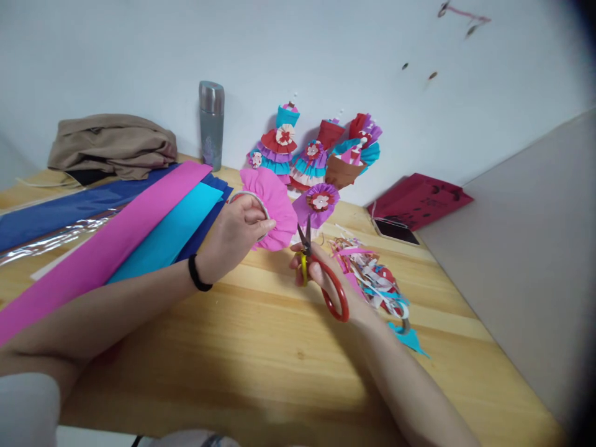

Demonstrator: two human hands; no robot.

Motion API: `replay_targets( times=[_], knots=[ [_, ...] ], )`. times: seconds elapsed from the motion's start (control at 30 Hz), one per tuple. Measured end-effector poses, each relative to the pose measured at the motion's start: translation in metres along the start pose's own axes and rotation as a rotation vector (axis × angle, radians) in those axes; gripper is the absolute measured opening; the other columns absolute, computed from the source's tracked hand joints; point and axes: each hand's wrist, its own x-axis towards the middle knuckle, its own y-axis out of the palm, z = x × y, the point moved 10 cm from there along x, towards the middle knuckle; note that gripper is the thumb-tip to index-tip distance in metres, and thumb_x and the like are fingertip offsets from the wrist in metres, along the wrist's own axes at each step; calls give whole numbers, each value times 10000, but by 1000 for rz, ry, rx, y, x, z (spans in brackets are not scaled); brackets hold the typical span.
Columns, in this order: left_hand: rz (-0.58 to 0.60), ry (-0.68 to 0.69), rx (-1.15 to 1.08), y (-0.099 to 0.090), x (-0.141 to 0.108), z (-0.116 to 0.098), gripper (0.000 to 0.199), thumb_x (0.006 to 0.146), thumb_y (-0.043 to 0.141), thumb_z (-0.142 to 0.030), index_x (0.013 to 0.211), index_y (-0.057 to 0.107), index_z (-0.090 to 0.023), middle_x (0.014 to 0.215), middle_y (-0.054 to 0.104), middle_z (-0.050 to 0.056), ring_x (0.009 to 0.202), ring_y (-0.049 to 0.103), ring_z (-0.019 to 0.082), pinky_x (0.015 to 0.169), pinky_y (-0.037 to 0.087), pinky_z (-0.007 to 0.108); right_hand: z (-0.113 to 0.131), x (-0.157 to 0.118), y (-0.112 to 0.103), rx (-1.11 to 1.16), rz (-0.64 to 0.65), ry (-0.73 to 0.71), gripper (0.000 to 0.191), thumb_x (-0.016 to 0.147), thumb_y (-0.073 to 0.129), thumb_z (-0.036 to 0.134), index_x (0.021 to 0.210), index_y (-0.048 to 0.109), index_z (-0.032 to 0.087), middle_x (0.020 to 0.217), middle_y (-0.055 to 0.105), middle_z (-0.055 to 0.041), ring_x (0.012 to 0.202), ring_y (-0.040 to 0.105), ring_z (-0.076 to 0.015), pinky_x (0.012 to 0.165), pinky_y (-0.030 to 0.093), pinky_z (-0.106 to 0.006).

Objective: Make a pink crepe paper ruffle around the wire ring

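Note:
My left hand [237, 226], with a black band at its wrist, is closed on a gathered pink crepe paper ruffle [282, 211]. A thin ring [266, 211], perhaps a tape roll, curves round its fingers; its kind is partly hidden. Scissors [306, 239] with a red and a yellow handle loop are in my right hand [319, 267]. Their blades point up and stand slightly apart, just right of the ruffle and not visibly cutting it. Behind the blades is a purple paper piece with a flower [320, 200].
Several small ruffled paper dresses [279, 146] stand along the wall. Paper scraps [372, 276] lie at right, near a phone [395, 231] and a dark red bag [419, 202]. Pink [116, 242] and blue paper sheets [162, 233], a flask [212, 127] and brown cloth [112, 146] are at left.

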Motion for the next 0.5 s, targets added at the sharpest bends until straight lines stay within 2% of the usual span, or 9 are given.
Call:
replay_targets(
  times=[0.17,0.37,0.5],
  knots=[
    [14,-8,41,3,-1,1,272,688,798,-221,714,531,-176,584,608,-32,521,524,85,485,367,191,3,1,9,37,9,-51,579,888,472,735,1178,566,243,868,565,-29,710,567,-179,687,475,-332],
    [23,-12,13,10,-3,-6,352,609,850,-261,677,516,-175,601,611,-21,583,574,111,516,405,197,6,-1,16,91,12,-23,623,891,436,761,1180,519,215,724,491,26,640,538,-161,650,428,-315],
    [10,-10,24,9,-3,-5,339,617,834,-267,683,516,-172,616,616,-22,590,580,111,517,407,194,5,-1,18,28,-3,-50,644,888,397,785,1155,519,211,676,506,25,608,512,-163,629,406,-319]
  ],
)
